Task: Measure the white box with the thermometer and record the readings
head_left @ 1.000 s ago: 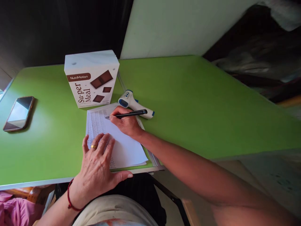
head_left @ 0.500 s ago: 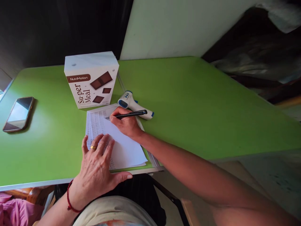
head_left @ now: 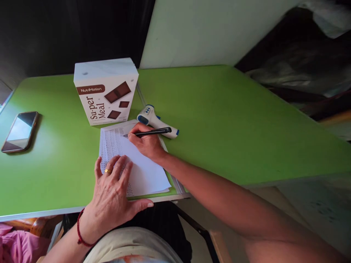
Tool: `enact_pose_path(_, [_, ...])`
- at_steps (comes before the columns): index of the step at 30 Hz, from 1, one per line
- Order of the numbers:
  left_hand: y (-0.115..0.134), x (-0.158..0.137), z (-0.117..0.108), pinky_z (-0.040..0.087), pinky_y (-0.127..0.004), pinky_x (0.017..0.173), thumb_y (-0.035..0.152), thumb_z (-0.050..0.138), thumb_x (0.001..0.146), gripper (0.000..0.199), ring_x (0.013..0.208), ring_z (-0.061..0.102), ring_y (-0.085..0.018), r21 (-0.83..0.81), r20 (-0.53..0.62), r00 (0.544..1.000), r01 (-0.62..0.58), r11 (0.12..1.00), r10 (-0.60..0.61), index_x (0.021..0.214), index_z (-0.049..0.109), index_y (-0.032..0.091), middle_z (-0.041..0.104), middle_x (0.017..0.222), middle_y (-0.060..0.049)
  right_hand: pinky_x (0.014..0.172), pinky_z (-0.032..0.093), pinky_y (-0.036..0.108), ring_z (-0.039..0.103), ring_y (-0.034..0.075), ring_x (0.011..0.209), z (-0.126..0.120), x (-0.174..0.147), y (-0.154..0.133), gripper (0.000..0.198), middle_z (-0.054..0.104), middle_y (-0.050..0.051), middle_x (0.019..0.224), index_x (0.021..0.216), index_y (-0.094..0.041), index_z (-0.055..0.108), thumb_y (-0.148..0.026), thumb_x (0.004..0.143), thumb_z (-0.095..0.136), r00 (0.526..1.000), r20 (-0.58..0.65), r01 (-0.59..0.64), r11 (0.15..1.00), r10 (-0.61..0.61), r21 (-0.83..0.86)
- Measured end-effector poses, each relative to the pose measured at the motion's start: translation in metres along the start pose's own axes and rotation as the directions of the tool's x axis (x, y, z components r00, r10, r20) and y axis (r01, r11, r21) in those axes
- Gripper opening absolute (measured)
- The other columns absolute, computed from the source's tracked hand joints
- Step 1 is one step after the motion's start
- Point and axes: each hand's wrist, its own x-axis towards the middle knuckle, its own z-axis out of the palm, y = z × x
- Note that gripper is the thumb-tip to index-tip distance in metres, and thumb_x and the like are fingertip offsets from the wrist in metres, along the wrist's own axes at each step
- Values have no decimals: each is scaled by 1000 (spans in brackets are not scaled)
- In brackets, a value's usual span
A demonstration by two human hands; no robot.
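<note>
Black pen (head_left: 155, 132) in a closed grip, my right hand (head_left: 146, 143) rests on the upper part of a sheet of paper (head_left: 149, 175). The pen's tip touches the page near columns of small handwritten marks. Flat across the paper's lower left lies my left hand (head_left: 112, 190), fingers spread and a gold ring on one of them. Its thumb reaches along the table's front edge. A white and blue infrared thermometer (head_left: 153, 120) lies just beyond my right hand, partly hidden by it.
Behind the paper, a white NutriMotion box (head_left: 106, 95) stands upright on the green table (head_left: 219, 120). A smartphone (head_left: 20, 132) lies face up at the left. A pink cloth (head_left: 23, 243) shows below the table's front left edge.
The whole view has shifted very slightly. Both hands keep their places on the paper, and the pen tip shows hardly any movement.
</note>
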Motion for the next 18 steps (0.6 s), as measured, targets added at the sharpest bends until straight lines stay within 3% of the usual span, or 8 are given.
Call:
enact_pose_path(10, [-1,0,0,17,-71,133,78,61,102,82,144,62,-45,0,-2,1000,4,1000,-4,147,66,10,71,151,-25,66,54,35,53,19,63,-1,-1,0,20,57,-4,64,71,-30,53,-35,84,67,1000,9,-7,1000,7,6])
enact_pose_path(18, [0,0,0,17,-68,132,79,48,106,83,144,62,-43,9,-2,1000,1,1000,-1,147,66,8,71,151,-25,67,54,35,55,19,64,-1,0,1,17,60,-3,66,72,-29,54,-35,84,65,1000,22,12,999,-13,43])
